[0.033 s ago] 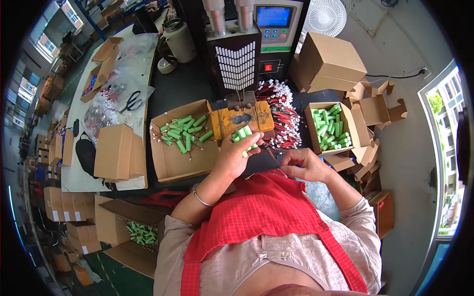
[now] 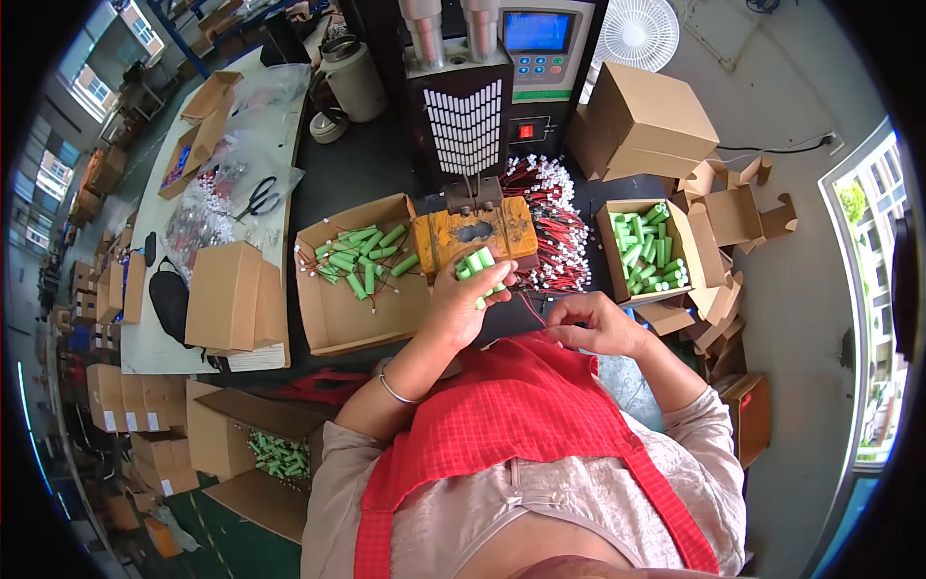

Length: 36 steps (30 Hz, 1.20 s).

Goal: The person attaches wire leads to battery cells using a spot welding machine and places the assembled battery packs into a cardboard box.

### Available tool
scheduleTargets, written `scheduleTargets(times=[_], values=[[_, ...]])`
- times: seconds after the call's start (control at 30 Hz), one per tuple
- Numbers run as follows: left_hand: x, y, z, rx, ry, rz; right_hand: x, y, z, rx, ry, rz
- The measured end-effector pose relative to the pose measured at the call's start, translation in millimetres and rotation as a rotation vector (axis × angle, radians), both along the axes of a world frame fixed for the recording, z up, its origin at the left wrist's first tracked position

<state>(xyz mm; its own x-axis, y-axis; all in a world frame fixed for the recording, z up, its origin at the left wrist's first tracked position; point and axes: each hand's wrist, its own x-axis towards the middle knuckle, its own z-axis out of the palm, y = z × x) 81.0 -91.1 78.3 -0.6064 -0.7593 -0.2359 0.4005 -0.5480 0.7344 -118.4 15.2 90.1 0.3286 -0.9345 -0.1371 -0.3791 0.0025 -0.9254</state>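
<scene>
My left hand is closed around several green battery cells, just in front of a worn yellow block under the welding machine's electrodes. To its right, my right hand pinches the end of a thin red-and-black wire lead, which runs toward the cells. Behind the hands lies a heap of similar leads with white connectors. Left of the block, an open carton holds green cells with leads attached. On the right stands a smaller carton full of green cells without visible leads.
The black welding machine with a blue screen rises at the back. A closed carton and a white fan stand right of it. Scissors and plastic bags lie on the left table. Below it, another carton holds green cells.
</scene>
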Motion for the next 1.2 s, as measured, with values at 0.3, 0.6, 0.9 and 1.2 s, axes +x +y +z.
scheduleTargets(times=[0.3, 0.6, 0.9, 1.2], values=[[5.9, -3.3, 5.1, -0.255, -0.084, 0.042, 40.8, -44.5, 3.3, 0.109, -0.359, -0.456], [8.7, -48.2, 8.0, -1.221, -0.755, 0.299, 31.2, -91.8, 10.4, 0.036, -0.238, -0.38], [4.0, -59.4, 3.9, -1.254, -0.706, 0.261, 30.8, -110.1, 15.0, 0.007, -0.126, -0.382], [7.9, -59.7, 12.4, -1.348, -0.847, 0.229, 22.3, -104.6, 22.5, 0.16, -0.255, -0.238]])
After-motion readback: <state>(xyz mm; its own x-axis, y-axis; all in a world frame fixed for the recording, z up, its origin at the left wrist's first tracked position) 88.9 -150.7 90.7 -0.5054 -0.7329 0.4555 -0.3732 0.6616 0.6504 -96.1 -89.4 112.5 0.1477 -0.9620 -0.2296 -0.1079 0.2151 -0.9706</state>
